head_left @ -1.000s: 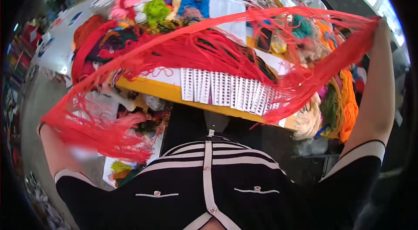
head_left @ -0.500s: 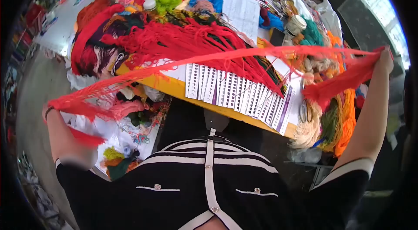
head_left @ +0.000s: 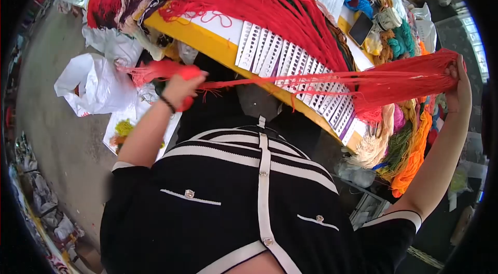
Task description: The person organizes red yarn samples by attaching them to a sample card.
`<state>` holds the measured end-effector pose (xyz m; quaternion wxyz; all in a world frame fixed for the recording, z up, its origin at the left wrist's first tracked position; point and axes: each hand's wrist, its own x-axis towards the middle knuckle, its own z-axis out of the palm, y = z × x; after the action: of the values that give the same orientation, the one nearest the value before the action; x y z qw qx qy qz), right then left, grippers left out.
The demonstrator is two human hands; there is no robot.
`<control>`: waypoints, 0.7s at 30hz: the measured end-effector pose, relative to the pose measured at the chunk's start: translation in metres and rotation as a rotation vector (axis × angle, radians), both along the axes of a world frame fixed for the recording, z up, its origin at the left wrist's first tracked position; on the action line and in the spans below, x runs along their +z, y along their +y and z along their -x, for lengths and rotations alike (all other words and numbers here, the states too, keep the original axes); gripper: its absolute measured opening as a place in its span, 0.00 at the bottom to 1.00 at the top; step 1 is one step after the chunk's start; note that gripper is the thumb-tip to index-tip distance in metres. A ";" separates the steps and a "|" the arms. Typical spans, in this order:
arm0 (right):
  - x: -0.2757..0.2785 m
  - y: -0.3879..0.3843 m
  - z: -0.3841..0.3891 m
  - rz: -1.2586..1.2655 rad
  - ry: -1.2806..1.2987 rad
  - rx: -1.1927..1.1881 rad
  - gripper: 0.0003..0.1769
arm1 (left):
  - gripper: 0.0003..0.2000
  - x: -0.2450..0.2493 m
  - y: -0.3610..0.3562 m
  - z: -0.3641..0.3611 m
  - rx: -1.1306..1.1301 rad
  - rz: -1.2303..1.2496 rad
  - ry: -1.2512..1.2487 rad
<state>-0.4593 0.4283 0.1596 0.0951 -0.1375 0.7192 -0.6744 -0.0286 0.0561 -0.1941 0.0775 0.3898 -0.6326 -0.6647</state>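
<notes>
A worker in a black top with white trim holds a hank of red yarn taut in front of a cluttered counter, the strands passing above a row of white sample cards. The left hand has its fingers closed round one end, low by the body. The right hand pinches the other end, raised out wide. The step appears to be stretching the strands straight; a further pull would call for a firm, even grip at both ends.
</notes>
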 end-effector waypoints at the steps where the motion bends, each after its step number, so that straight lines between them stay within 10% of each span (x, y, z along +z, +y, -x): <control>1: 0.000 0.007 0.007 0.003 -0.014 0.005 0.11 | 0.14 -0.013 0.013 0.011 -0.125 0.110 0.022; 5: 0.002 0.024 0.014 0.026 -0.004 -0.011 0.12 | 0.10 -0.024 0.016 0.025 -0.297 0.544 -0.070; 7: 0.000 0.037 0.024 0.054 0.004 -0.081 0.12 | 0.08 -0.025 0.007 0.016 -0.027 -0.108 0.152; 11: 0.000 0.054 0.020 0.026 0.031 -0.434 0.13 | 0.06 -0.016 -0.014 -0.012 0.129 -0.146 0.234; 15: -0.004 0.142 0.093 0.203 -0.036 -0.161 0.12 | 0.07 -0.028 -0.022 -0.029 0.183 -0.164 0.187; 18: -0.002 0.129 0.079 0.151 -0.034 -0.133 0.11 | 0.12 -0.016 0.009 0.000 -0.118 0.186 -0.025; 20: 0.001 0.126 0.081 0.181 -0.039 -0.116 0.11 | 0.14 -0.070 0.003 0.009 -0.350 0.900 -0.088; 21: 0.002 0.131 0.083 0.185 -0.034 -0.122 0.11 | 0.13 -0.042 0.012 0.013 -0.361 0.811 -0.196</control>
<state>-0.5426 0.5592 0.1619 0.0533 -0.0902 0.6591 -0.7447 -0.0420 0.0683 -0.2364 0.0466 0.2725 -0.9041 -0.3258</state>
